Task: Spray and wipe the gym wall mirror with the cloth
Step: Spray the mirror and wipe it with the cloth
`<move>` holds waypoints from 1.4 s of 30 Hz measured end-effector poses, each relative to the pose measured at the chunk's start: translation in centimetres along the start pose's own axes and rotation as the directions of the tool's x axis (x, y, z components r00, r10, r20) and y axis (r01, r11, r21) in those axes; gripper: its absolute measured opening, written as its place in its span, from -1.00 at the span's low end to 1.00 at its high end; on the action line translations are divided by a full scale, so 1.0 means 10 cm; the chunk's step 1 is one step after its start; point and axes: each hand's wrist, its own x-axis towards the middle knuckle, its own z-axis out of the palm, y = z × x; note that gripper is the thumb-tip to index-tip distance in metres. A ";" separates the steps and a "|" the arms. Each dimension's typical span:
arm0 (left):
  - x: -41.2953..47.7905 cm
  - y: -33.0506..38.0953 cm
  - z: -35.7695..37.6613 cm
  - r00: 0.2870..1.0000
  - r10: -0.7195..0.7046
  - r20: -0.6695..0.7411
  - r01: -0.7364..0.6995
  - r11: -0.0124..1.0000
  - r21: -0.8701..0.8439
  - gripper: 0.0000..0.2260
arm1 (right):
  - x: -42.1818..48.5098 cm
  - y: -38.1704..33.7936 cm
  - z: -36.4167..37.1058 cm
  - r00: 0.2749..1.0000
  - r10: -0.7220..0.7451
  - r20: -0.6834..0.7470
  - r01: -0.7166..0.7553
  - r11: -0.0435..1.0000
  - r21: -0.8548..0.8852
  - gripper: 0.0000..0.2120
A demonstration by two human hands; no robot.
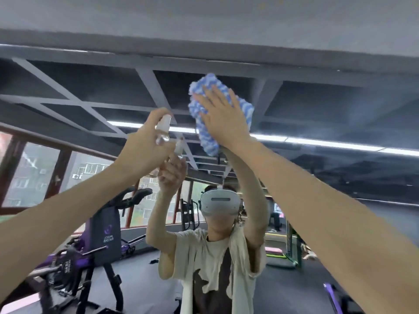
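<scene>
The wall mirror (pixel 328 114) fills the view in front of me and reflects the gym and my own raised arms. My right hand (pixel 223 118) lies flat with fingers spread, pressing a fluffy blue-and-white cloth (pixel 243 105) against the upper part of the glass. My left hand (pixel 145 143) is raised just left of it and is closed around a small clear spray bottle (pixel 163 130), with its white nozzle end pointing up toward the mirror. The bottle's lower part is hidden in my palm.
The mirror's top edge (pixel 204 55) meets a grey wall band above. Reflected behind me are a purple and black exercise machine (pixel 106 234) at the lower left, windows (pixel 34 175) on the left, ceiling light strips (pixel 317 141) and dark floor.
</scene>
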 end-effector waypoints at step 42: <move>-3.15 0.34 2.20 0.960 0.116 0.256 -0.195 0.931 0.308 -0.57 | -4.75 0.94 0.01 0.949 0.309 -0.061 -0.306 0.950 0.053 -0.55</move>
